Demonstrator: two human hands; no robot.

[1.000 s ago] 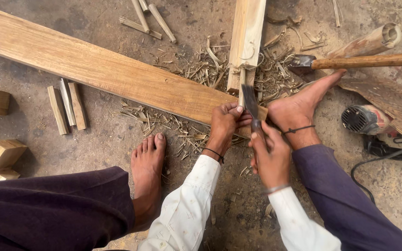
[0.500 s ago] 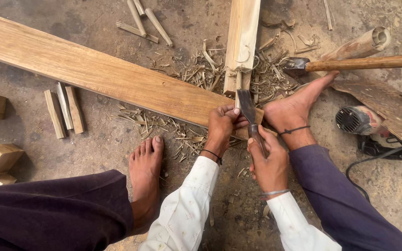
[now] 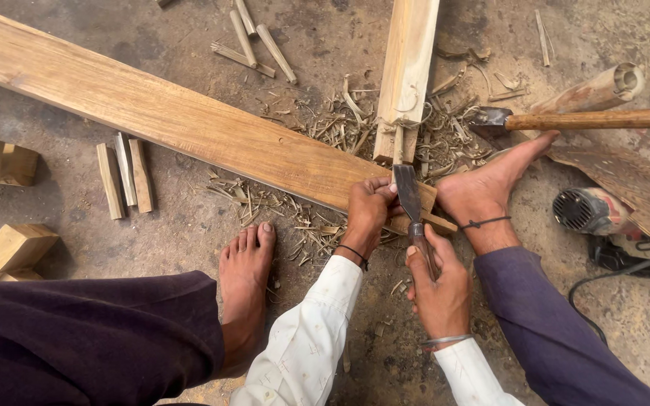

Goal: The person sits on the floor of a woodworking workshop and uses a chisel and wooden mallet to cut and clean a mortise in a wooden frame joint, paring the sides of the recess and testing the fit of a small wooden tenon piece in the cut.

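Head view: right hand point(image 3: 438, 289) is gripping a chisel point(image 3: 414, 210) by its handle, fingers wrapped tight around it, blade pointing away from the body. Left hand point(image 3: 370, 214) is sitting just beside the blade, fingers curled and pinching the steel near its tip, resting on the end of a plank point(image 3: 189, 128). Plank is running diagonally up and away to the left of the hands. Chisel edge is meeting the spot where a narrower beam point(image 3: 408, 75) is crossing the plank end, straight ahead of both hands. Shavings point(image 3: 325, 128) are lying around that joint. One bare foot point(image 3: 246, 293) is planted left of the left hand; another foot point(image 3: 490, 188) is pressing near the plank end right of the chisel. An adze point(image 3: 581, 120) is lying beyond that foot, a power tool point(image 3: 603, 214) further right. Offcuts point(image 3: 126, 177) are sitting well left.
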